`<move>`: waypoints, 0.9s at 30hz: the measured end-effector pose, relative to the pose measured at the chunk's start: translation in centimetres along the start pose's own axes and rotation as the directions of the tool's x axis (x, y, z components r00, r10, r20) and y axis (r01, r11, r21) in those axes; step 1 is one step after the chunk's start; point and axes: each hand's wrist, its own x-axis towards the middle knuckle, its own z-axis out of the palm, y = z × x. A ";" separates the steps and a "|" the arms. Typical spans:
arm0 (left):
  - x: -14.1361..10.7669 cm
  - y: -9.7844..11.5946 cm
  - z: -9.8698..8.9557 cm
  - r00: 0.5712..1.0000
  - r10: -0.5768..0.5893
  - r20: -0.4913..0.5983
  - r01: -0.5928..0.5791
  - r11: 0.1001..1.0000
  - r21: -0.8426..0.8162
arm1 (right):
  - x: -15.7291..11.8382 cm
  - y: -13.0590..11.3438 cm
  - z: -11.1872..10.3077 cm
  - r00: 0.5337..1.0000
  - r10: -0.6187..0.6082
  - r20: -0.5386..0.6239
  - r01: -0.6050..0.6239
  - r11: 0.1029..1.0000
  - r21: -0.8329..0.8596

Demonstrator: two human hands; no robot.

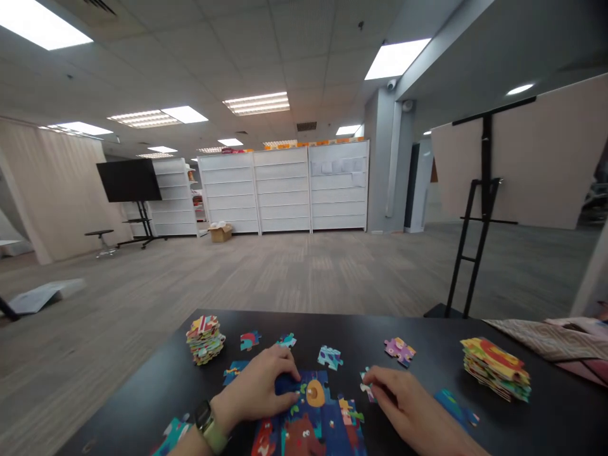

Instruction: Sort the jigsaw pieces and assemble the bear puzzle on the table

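My left hand [263,385], with a watch [211,425] on the wrist, rests on the joined jigsaw puzzle [304,437], which shows a bear on dark blue. Its thumb and forefinger are spread apart on the puzzle's upper left part. To the right of it, my right hand [399,396] has its fingertips closed on a light puzzle piece [365,387], mostly covered by the fingers. Loose around the hands lie a pale blue piece [330,357], a purple piece [399,350], a red and teal piece [249,340] and a dark blue piece [453,406].
One stack of puzzle pieces [205,340] stands at the table's left, another stack [495,367] at its right. Patterned cloth [551,342] lies by the black table's [156,386] right edge. Beyond stand an easel-like black stand [475,247] and white shelves [282,190].
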 end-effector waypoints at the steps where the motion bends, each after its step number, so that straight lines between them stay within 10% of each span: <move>1: 0.0 0.3 -0.1 1.000 0.012 0.017 -0.013 1.000 0.024 | 0.0 0.0 0.0 1.000 0.003 -0.004 -0.003 1.000 0.000; 10: -0.5 0.7 0.4 0.998 0.024 0.057 -0.027 0.998 0.054 | -0.3 -0.2 -0.1 1.000 0.020 -0.009 -0.020 1.000 0.000; 16: 1.0 -4.0 -0.9 0.952 -0.157 -0.262 0.169 0.985 0.025 | -0.4 -0.1 0.0 1.000 -0.007 -0.026 0.008 1.000 0.023; 27: 2.6 -5.0 2.1 0.915 -0.258 -0.312 0.292 0.954 0.069 | -0.4 -0.7 -0.2 0.999 -0.030 -0.019 0.031 0.999 0.024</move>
